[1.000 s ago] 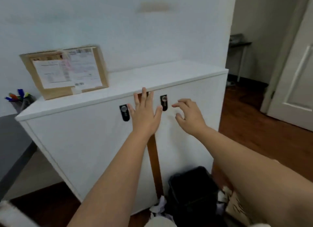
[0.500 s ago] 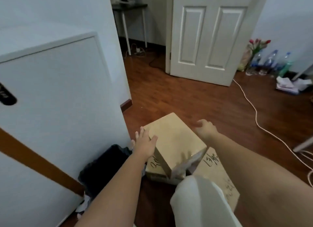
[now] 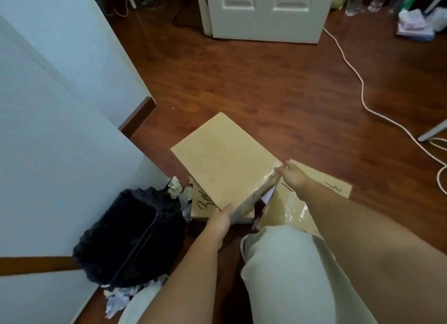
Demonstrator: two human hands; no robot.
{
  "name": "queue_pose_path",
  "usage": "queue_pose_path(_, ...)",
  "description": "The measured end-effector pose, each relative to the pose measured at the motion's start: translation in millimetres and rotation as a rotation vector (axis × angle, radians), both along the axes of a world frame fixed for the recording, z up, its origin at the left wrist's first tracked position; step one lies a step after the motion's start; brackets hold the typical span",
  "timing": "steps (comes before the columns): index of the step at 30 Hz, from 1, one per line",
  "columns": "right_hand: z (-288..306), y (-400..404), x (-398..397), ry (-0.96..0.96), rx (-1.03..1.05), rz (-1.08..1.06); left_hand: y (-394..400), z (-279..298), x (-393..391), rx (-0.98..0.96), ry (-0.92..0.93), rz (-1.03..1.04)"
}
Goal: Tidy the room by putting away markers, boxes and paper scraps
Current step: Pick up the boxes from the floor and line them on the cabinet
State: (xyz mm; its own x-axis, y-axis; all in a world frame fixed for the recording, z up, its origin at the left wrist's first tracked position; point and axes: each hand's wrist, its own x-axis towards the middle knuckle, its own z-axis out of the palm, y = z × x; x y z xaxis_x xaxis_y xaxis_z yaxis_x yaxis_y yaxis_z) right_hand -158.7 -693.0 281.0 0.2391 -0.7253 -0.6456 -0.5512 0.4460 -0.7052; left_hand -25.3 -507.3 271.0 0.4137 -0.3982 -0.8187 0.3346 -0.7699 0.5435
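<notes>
Nearest: pale trouser knee (image 3: 285, 263), both bare forearms reaching down. Left hand (image 3: 219, 220) grips near corner of top cardboard box (image 3: 223, 161), thumb on top face, other fingers hidden underneath, can't tell their spread. Right hand (image 3: 291, 176) holds box's right corner, fingers curled around the taped edge. Box is tilted, lifted above a second box with black writing (image 3: 202, 206); a third flat box (image 3: 312, 190) lies beside it under the right forearm. Black trash bin (image 3: 130, 234) at left against white cabinet (image 3: 48, 166), crumpled paper scraps (image 3: 175, 187) at its rim and more (image 3: 118, 299) on the wood floor (image 3: 266, 81). Farther: white cable (image 3: 362, 91), white door (image 3: 263, 11).
</notes>
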Motion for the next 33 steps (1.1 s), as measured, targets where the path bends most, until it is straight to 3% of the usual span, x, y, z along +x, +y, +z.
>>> queue_pose_path(5,-10,-1,9,-0.081,0.049,-0.059,-3,7,-1,0.004,0.121,0.180)
queue_pose_path(12,26,2,35,-0.277,-0.073,-0.231,-13,49,16,-0.149,-0.091,0.479)
queue_pose_path(17,71,28,36,-0.388,-0.002,-0.330,-5,107,27,-0.318,-0.167,0.521)
queue_pose_path(24,202,63,45,-0.726,-0.130,-0.375,23,214,46,-0.624,-0.372,0.443)
queue_pose_path(33,371,108,75,-1.172,-0.297,-0.253,83,372,72,-1.025,-0.730,0.355)
